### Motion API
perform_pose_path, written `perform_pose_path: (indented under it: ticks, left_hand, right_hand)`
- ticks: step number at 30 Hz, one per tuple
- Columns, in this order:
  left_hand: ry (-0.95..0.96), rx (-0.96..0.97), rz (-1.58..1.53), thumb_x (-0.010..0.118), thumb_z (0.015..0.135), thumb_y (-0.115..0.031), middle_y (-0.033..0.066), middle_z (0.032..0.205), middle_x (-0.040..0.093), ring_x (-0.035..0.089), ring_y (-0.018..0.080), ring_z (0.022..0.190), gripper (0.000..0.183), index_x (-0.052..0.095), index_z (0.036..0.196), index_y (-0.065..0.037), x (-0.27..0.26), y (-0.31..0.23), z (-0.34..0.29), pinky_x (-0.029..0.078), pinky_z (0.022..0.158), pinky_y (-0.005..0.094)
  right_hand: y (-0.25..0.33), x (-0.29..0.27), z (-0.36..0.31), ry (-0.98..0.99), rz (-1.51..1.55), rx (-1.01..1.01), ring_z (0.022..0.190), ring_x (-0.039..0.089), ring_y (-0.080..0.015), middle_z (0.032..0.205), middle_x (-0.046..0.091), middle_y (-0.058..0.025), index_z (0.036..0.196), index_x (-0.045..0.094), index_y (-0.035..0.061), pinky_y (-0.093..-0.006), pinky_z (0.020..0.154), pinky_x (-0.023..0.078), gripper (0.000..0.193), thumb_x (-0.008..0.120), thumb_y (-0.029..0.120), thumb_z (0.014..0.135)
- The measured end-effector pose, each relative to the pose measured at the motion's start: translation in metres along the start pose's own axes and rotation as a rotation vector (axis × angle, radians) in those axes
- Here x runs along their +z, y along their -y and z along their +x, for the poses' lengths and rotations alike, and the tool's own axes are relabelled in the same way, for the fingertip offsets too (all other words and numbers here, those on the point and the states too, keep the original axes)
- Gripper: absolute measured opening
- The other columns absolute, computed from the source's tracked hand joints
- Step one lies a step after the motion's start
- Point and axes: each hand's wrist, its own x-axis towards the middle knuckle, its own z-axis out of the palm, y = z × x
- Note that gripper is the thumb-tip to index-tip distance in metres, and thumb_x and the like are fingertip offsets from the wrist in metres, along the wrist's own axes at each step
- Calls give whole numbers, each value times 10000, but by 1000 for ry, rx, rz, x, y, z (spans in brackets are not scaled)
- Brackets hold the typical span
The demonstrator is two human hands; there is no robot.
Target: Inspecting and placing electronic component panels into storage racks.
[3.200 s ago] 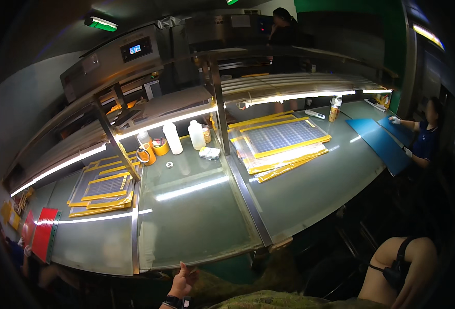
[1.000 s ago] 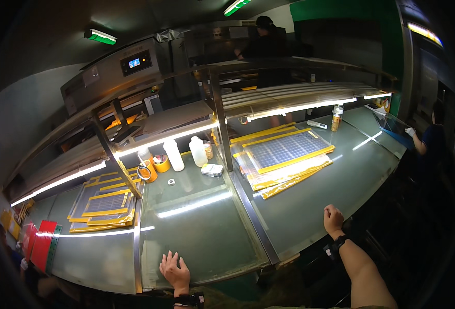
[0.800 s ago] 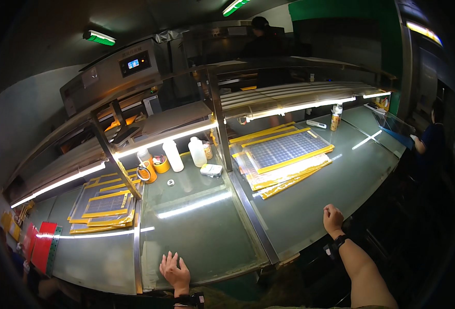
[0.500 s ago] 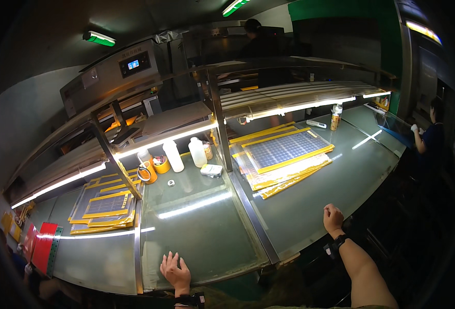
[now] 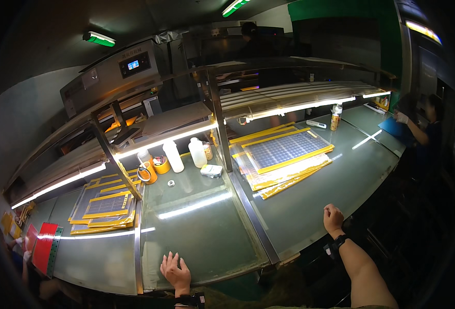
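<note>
My left hand (image 5: pixel 175 271) is open, its fingers apart and nothing in it, at the front edge of the glass-topped table (image 5: pixel 202 226). Wrist straps show on both my arms. Farther right, my right hand (image 5: pixel 333 219) is held by the table's front edge with its fingers curled in, and I see no thing in it. Beyond that hand lies a stack of film sheets edged with yellow tape (image 5: pixel 286 149), the top one bearing a dense dark pattern. Neither hand touches the stack.
Bottles (image 5: pixel 197 152), an orange tape roll (image 5: pixel 146 172) and a small white box (image 5: pixel 211 171) stand at the back. More taped films (image 5: pixel 106 205) and a red panel (image 5: pixel 45 250) lie left. Metal posts (image 5: pixel 220 118) carry lit shelves. A co-worker (image 5: pixel 433 129) handles a blue sheet (image 5: pixel 392 127).
My hands have stayed in place. At the right, the co-worker's gloved hand and the sheet have shifted up and left. At the far left, another person's gloved hands have moved at the red panel.
</note>
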Motion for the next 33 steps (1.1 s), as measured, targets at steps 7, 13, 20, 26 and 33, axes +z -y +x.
perform_pose_path:
  ticks: [7, 13, 20, 26, 33]
  left_hand:
    - [-32, 40, 9, 622, 772, -145, 160, 1182, 598, 492, 347, 1159, 263, 679, 1007, -41, 0, 0, -1, 323, 1010, 451]
    - [-33, 51, 5, 625, 770, -144, 158, 1178, 600, 493, 347, 1156, 261, 679, 1003, -41, 4, -3, 2, 323, 1009, 451]
    - [-57, 48, 48, 632, 757, -153, 141, 1158, 608, 506, 341, 1139, 258, 683, 992, -62, -4, 5, -2, 328, 996, 458]
    - [-132, 142, 0, 635, 746, -181, 93, 1107, 635, 550, 290, 1070, 225, 691, 957, -125, 11, -6, 6, 389, 883, 439]
    - [-45, -15, 37, 592, 819, -223, 98, 1227, 576, 465, 298, 1202, 286, 656, 1076, -113, 2, 4, -7, 303, 1027, 471]
  right_hand:
    - [-3, 1, -1, -12, -12, -1, 711, 578, -333, 681, 577, -100, 807, 565, 90, -435, 619, 453, 43, 601, 91, 784]
    - [-2, -3, 0, -20, 1, 6, 710, 578, -334, 683, 578, -99, 803, 570, 89, -435, 624, 456, 30, 594, 87, 784]
    - [7, 13, 5, -6, 48, -22, 763, 581, -372, 750, 605, -147, 831, 587, 76, -447, 658, 460, 47, 584, 109, 798]
    - [-78, 33, -1, 47, 41, -68, 833, 590, -389, 897, 621, -218, 969, 587, -12, -410, 721, 469, 156, 489, 92, 905]
    - [9, -9, 5, 174, -99, -55, 753, 622, -269, 810, 653, -121, 1026, 672, 67, -379, 665, 495, 218, 565, 154, 857]
